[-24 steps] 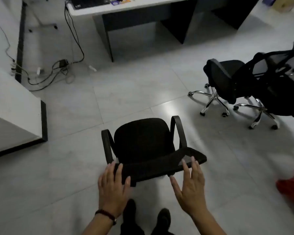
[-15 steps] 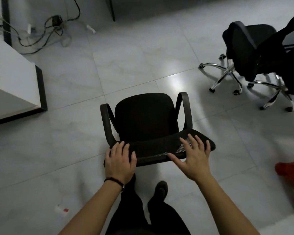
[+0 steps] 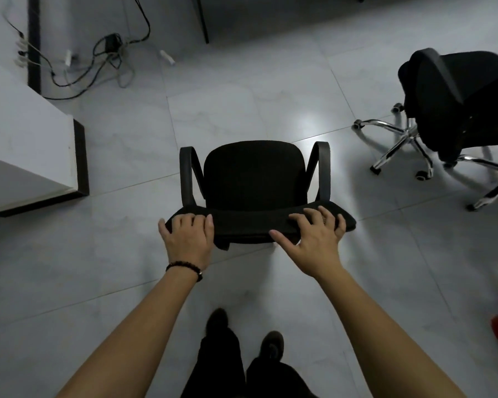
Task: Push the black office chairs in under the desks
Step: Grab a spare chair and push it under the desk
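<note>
Chair point(image 3: 252, 173) stands on open tile floor point(image 3: 242, 96), seat facing away from the person, backrest top edge nearest them. Left hand point(image 3: 188, 238) curls over the left end of the backrest, fingers on top, thumb off the outer corner; right hand point(image 3: 314, 239) lies over the right end, fingers draped on the rim, thumb spread toward the middle. Both grip the backrest, neither clenched hard. Left of the chair, well apart, a white desk point(image 3: 26, 139) corner; beyond the chair, a desk leg point(image 3: 202, 21) and a tangle of cables point(image 3: 104, 58) on the floor. Right of the chair, two more swivel chairs point(image 3: 457, 104) on chrome bases. Judgement: a light frame, probably on casters though the base is hidden, so it should roll easily on smooth tile and may wander off line. Backrest looks padded or mesh, with some give; the top rim, held wide at both ends, is the steering point. Cables could snag the base.
</note>
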Demonstrator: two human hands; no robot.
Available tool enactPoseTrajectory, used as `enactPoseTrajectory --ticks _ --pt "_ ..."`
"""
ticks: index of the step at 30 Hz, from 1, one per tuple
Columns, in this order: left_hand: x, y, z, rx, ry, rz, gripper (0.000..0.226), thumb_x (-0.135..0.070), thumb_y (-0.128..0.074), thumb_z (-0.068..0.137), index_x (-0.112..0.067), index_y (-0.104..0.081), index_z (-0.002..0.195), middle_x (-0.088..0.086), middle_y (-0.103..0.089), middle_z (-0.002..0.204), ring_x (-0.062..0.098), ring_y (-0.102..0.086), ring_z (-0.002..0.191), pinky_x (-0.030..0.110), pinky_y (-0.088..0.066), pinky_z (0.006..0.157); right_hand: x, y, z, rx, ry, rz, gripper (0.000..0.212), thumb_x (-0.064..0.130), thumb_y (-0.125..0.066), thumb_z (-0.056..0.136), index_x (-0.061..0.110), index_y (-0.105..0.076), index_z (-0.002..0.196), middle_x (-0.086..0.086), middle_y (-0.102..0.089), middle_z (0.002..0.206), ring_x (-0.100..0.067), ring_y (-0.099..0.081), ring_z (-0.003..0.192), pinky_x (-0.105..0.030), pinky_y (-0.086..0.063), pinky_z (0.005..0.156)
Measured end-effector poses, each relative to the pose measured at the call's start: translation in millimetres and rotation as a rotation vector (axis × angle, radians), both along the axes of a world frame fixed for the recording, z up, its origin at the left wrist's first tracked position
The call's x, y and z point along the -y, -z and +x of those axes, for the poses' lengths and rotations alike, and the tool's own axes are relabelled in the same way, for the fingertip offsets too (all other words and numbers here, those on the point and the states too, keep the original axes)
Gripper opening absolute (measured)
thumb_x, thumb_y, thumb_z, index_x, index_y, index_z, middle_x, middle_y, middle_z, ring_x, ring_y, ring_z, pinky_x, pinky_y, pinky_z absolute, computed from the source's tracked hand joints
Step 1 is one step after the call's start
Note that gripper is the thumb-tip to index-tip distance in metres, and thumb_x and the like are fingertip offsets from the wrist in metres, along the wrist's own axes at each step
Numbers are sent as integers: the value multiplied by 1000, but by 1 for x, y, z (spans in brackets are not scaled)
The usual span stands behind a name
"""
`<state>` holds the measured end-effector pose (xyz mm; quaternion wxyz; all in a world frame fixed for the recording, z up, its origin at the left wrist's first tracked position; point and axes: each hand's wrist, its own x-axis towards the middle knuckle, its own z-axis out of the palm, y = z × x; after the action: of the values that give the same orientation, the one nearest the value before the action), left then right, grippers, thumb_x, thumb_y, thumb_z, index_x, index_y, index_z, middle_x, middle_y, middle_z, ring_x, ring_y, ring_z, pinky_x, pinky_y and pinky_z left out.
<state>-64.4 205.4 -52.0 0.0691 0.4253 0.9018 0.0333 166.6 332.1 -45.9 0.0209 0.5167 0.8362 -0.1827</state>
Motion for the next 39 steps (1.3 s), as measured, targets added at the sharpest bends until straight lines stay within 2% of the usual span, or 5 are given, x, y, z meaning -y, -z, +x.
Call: enactPoseTrajectory --ticks 4,8,20,25,39 --pt "-57 0 -15 97 -7 -15 61 -58 -16 94 -24 -66 100 1 -63 108 25 -48 110 55 -13 109 -54 3 -15 -4 6 36 73 88 -23 80 38 -59 121 3 -50 136 -26 -21 142 -54 1 116" --pt "-106 5 -36 71 7 -14 63 -68 -20 90 -26 -66 99 0 -62 108 23 -47 111 56 -16 107 -104 8 -35 -19 10 91 72 87 -25 81 37 -61 118 3 -52 133 -26 -24 141 -54 -3 116" --pt "-222 3 -134 106 30 -53 63 -71 -21 88 -25 -65 91 -2 -61 98 21 -51 102 59 -21 102 -239 4 -141 37 -22 31 72 90 -24 78 40 -63 112 5 -53 132 -24 -25 142 -47 1 117" --pt "-291 3 -171 100 44 -37 66 -72 -19 88 -25 -65 89 -2 -61 97 21 -52 101 60 -21 102 -302 10 -175 14 -2 76 68 89 -30 78 38 -66 105 4 -57 127 -25 -31 139 -50 -7 116" --pt "-591 -5 -302 111 -18 -101 69 -74 -14 85 -28 -61 104 -1 -57 109 22 -44 112 55 -14 107 -613 5 -313 13 -62 24 76 90 -22 78 38 -64 114 3 -54 129 -27 -26 138 -52 -3 114"
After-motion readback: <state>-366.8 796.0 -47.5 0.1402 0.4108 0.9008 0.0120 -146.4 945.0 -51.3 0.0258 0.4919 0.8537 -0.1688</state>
